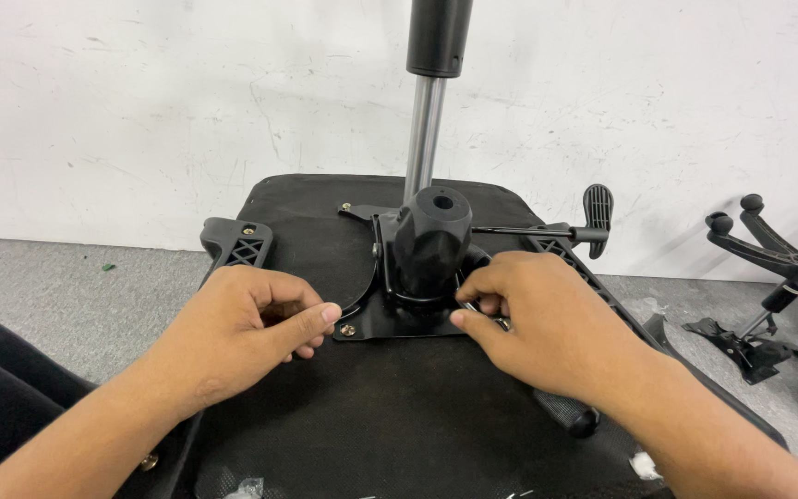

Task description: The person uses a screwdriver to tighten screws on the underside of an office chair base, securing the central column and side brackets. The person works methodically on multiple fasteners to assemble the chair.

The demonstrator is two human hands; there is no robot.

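Nearest the lens, two bare forearms are seen coming in from 7 and 5 o'clock, over an upturned black seat pan that's laid flat on the grey floor.

The thing being worked on is the black tilt mechanism plate, which is sat dead centre on the seat underside, with a chunky black hub rising out of it and a chrome gas-lift column stuck up toward 12. The right hand is pinched shut on a small silver bolt or tool at the plate's 3 o'clock edge; exactly what it is can't be made out. The left hand is curled loosely at 9 o'clock, thumb rested just beside a corner screw, nothing obviously gripped.

Handling-wise, the plate looks like stamped steel: stiff, fairly heavy, edges probably sharp-ish. It'd best be held by the hub or the flat flange, not by the thin lever poked out at 2 o'clock. The little fastener is likely slippery and easily dropped.

Further out, an armrest bracket is seen at 10 o'clock, and a black star base with casters is left at 3 o'clock against the white wall.
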